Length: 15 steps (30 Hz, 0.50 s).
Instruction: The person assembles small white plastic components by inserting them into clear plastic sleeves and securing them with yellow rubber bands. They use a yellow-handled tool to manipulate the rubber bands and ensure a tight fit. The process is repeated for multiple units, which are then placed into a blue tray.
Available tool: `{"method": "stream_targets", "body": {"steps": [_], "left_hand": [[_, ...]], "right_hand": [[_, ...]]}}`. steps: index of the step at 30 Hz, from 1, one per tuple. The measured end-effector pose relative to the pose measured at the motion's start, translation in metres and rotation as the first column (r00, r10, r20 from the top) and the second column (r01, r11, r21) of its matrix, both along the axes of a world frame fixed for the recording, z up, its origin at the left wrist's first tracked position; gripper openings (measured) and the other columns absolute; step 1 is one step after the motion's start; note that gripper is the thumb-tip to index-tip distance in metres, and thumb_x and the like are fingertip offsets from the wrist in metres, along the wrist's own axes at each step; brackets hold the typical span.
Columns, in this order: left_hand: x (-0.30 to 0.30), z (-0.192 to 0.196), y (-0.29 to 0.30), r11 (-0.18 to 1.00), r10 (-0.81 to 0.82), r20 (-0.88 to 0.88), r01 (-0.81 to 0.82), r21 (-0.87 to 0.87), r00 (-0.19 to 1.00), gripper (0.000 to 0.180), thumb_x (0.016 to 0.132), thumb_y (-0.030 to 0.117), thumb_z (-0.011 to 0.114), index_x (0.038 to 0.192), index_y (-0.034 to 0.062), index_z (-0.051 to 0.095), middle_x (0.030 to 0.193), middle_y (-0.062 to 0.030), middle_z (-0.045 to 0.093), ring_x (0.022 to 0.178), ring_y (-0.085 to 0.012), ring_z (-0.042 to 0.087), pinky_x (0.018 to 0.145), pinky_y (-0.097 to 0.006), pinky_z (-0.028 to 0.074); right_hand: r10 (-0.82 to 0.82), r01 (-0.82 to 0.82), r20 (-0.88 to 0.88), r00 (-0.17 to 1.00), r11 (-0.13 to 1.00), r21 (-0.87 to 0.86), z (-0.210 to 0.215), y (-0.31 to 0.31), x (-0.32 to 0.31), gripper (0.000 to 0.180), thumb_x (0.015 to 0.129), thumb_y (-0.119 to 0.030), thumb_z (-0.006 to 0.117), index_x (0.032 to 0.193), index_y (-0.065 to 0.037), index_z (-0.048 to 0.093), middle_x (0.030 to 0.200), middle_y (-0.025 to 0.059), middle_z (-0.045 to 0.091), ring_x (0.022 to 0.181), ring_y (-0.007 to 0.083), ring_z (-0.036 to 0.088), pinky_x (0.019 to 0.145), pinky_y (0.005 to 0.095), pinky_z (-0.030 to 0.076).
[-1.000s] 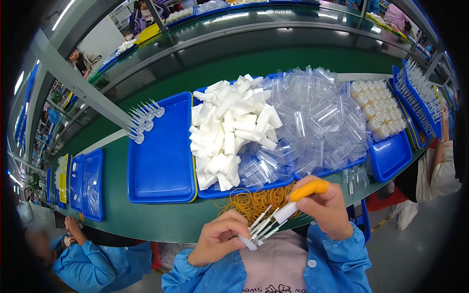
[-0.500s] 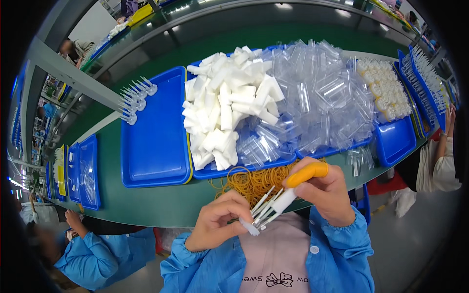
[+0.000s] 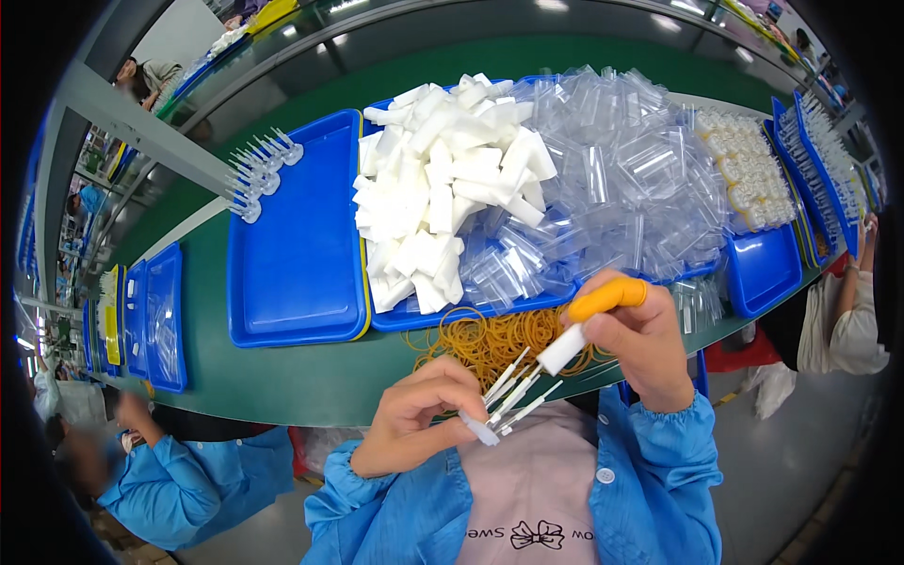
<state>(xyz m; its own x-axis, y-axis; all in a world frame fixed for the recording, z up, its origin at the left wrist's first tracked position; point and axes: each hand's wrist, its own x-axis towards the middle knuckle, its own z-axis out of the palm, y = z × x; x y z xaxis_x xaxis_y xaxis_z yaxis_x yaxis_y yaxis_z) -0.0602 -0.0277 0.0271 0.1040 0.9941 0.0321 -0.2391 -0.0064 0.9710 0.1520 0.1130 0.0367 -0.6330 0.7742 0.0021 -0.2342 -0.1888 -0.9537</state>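
My left hand pinches the pale base of a small pronged piece, whose several thin white rods fan out up and to the right. Between the thumb and orange-capped index finger of my right hand is a white foam sleeve. Its lower end meets or overlaps the tip of one rod; I cannot tell whether that rod is inside. The orange finger cot covers the right index finger. Just beyond both hands lies a heap of tan rubber bands on the green table.
A blue tray holds several pronged pieces at its far left corner. White foam sleeves and clear plastic sleeves are heaped in trays beside it. Further right stand capped pieces and a small blue tray. Co-workers sit at both sides.
My right hand has moved up and to the right with the white sleeve, away from the base in my left hand. More of the rods shows now, and they spread wider.
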Motion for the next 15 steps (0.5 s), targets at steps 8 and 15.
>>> {"method": "stream_targets", "body": {"steps": [8,15], "left_hand": [[0.01,-0.001,0.0,0.979,0.2,-0.125,-0.202,-0.006,0.972,0.021,0.071,-0.003,0.071,0.09,0.0007,0.064,0.096,-0.0105,0.057,0.085,-0.0171,0.057,0.07,-0.028,0.045],[0.013,-0.017,-0.003,0.942,0.298,-0.183,-0.257,0.218,0.937,0.024,0.07,-0.002,0.074,0.091,-0.0012,0.061,0.097,-0.0115,0.056,0.084,-0.016,0.057,0.074,-0.027,0.049]], "right_hand": [[0.138,-0.142,0.052,0.989,0.986,0.091,0.002,-0.02,-0.011,0.014,0.08,0.001,0.063,0.094,0.002,0.063,0.093,0.0065,0.058,0.085,0.0134,0.056,0.075,0.0255,0.044],[0.062,-0.133,0.202,0.977,0.923,0.362,0.008,-0.022,-0.016,0.016,0.075,-0.003,0.067,0.091,0.0,0.065,0.092,0.0091,0.059,0.084,0.0198,0.058,0.073,0.029,0.045]]}}
